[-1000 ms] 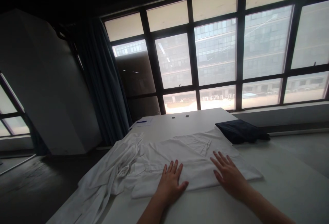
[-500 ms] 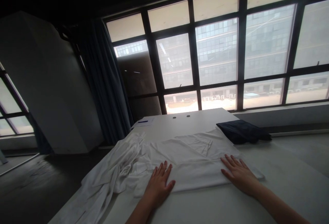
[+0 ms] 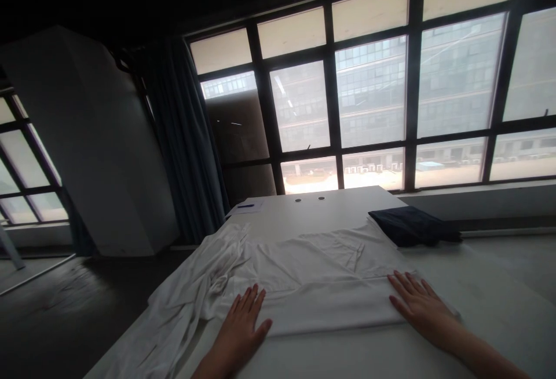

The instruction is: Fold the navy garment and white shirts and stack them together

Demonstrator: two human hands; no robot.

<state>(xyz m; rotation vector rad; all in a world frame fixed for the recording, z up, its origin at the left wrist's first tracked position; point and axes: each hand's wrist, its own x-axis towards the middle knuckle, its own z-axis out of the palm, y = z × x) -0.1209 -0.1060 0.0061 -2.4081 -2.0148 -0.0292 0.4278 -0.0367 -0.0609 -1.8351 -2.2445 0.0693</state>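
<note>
A white garment (image 3: 304,263), perhaps a shirt or coat, lies spread over the table. Its near edge is folded over into a straight flat strip, while the part on the left is bunched in loose wrinkles and reaches the table's left edge. My left hand (image 3: 241,324) rests flat on the left end of the folded strip, fingers stretched out and thumb apart. On the right end of the same strip lies my right hand (image 3: 421,306), palm down with fingers spread. Neither hand grips the cloth.
The white table (image 3: 330,356) runs toward the windows. A dark folded cloth (image 3: 412,225) lies beyond my right hand. Paper with a dark pen (image 3: 245,206) sits at the far left corner, near two round table inserts. A blue curtain (image 3: 186,135) hangs behind.
My left hand has slid left and toward me along the folded strip. My right hand has moved a little to the right. The view has shifted slightly.
</note>
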